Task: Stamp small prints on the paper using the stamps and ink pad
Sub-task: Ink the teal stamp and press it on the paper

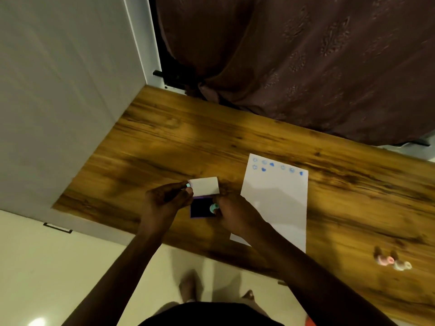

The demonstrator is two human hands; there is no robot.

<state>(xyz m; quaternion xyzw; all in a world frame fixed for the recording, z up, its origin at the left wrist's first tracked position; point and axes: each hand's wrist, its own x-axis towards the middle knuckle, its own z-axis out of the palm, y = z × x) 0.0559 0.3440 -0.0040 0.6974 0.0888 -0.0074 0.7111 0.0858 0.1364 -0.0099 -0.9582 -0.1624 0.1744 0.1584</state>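
I can read no words, brands or numbers anywhere from here. The only marks I see are small blue stamped prints (271, 164) along the far edge of the white paper (280, 198): hearts and round shapes, too blurred to decipher.

Ink pad (203, 207): small square case, open, white lid (205, 186) tilted up at its 12 o'clock edge, dark pad exposed. Teal stamp (213, 208): round, on the pad's 3 o'clock side. Paper (277, 198): white sheet, flat, at 3 o'clock of the pad; blue prints (273, 165) along its far edge. Two more stamps (392, 261), pinkish and pale: lying at 4 o'clock of the paper.
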